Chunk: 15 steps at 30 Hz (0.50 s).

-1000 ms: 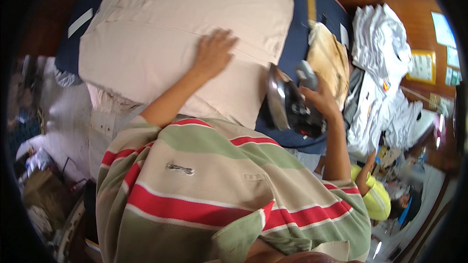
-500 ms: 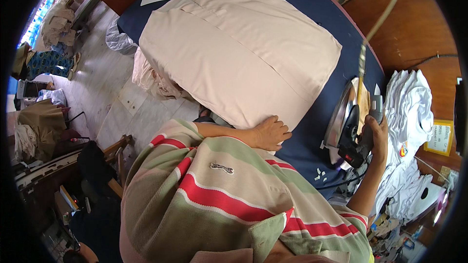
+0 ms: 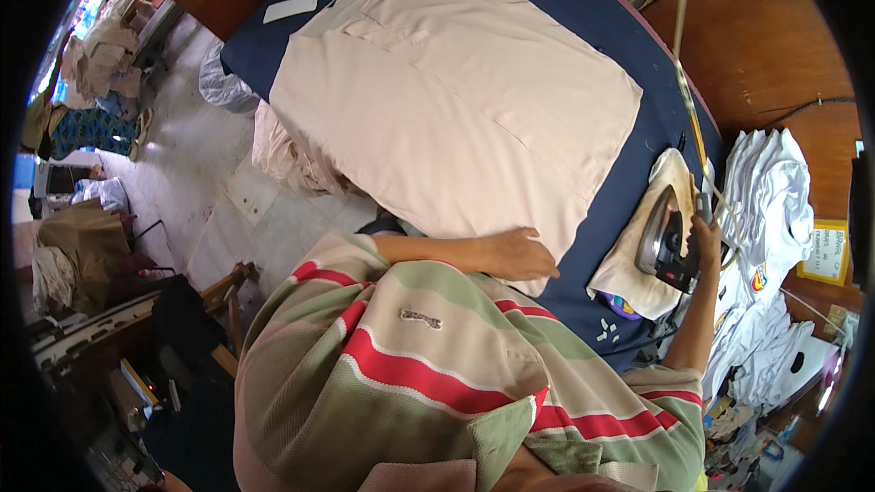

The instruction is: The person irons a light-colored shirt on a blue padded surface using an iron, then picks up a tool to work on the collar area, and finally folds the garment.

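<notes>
A beige shirt point(image 3: 456, 128) lies spread over a dark blue ironing table point(image 3: 583, 273), with a placket line across it and soft creases. My left hand point(image 3: 521, 255) is at its near edge, fingers bent together on the cloth; the fingertips are partly hidden. To the right, my right hand point(image 3: 705, 241) grips the handle of an electric iron point(image 3: 673, 251). The iron is tilted, its shiny soleplate edge showing, over a scorched cream cloth pad point(image 3: 629, 260). A pale cord or hose point(image 3: 684, 82) hangs down beside the iron.
White shirts point(image 3: 761, 191) hang or lie stacked at the right by a wooden wall point(image 3: 775, 55). Small white scraps point(image 3: 606, 331) lie near the pad. A white card point(image 3: 292, 7) rests at the table's far left. Cloth piles point(image 3: 82, 246) and a wooden frame point(image 3: 214, 287) stand left.
The iron has turned in my right hand and now sits over the pad, farther right. My left hand has shifted slightly right and down, and the shirt shows more creases.
</notes>
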Available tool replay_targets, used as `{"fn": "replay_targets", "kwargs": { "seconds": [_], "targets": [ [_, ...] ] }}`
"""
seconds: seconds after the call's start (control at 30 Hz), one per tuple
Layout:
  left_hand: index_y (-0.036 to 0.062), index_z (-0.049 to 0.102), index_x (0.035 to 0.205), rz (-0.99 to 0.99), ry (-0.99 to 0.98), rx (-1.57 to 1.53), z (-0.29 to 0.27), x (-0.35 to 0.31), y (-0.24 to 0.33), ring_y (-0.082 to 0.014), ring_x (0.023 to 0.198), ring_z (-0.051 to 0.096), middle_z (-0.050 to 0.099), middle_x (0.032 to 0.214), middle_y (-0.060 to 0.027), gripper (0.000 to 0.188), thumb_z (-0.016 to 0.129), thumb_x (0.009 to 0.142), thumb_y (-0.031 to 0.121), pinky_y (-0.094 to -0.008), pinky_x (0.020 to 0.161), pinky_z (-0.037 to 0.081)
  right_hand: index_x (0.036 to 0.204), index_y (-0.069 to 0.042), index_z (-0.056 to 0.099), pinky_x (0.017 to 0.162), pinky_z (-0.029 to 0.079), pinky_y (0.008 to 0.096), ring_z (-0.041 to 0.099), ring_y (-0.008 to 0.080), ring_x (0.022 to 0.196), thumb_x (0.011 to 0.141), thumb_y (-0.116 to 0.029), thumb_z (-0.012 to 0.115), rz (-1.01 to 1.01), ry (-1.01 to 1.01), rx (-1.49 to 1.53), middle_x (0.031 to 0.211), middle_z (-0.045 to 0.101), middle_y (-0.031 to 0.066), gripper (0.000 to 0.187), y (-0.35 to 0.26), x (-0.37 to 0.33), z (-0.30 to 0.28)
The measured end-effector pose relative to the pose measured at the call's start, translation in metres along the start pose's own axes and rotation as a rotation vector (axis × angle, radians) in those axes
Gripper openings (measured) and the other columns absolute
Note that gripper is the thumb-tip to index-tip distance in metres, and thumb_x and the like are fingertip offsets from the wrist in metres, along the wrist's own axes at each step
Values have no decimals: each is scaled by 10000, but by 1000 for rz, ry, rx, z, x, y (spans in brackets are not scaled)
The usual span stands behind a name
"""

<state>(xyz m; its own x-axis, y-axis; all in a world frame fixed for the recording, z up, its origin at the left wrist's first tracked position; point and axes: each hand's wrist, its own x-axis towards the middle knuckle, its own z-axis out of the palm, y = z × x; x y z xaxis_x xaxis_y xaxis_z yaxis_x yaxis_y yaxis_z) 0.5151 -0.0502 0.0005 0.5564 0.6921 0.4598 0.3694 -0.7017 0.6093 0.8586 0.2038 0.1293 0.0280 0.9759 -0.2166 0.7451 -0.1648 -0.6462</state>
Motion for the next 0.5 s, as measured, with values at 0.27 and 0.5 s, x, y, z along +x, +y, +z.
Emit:
{"fn": "replay_targets", "kwargs": {
  "seconds": [0.27,0.5],
  "targets": [
    [83,630,1031,-680,601,490,-223,-102,-177,-264,961,600,635,1056,-98,261,599,775,122,-402,865,457,1207,-15,507,909,409,405,499,357,1107,808,-245,620,-486,513,-731,1148,563,194,475,-68,-7,74],
    [101,568,1141,-679,205,809,-360,-30,-314,-288,979,592,621,1069,-115,300,529,851,164,-418,830,464,1124,23,570,879,435,398,586,375,978,892,-385,496,-376,226,-311,1083,606,231,476,-81,148,198]
  ]
}}
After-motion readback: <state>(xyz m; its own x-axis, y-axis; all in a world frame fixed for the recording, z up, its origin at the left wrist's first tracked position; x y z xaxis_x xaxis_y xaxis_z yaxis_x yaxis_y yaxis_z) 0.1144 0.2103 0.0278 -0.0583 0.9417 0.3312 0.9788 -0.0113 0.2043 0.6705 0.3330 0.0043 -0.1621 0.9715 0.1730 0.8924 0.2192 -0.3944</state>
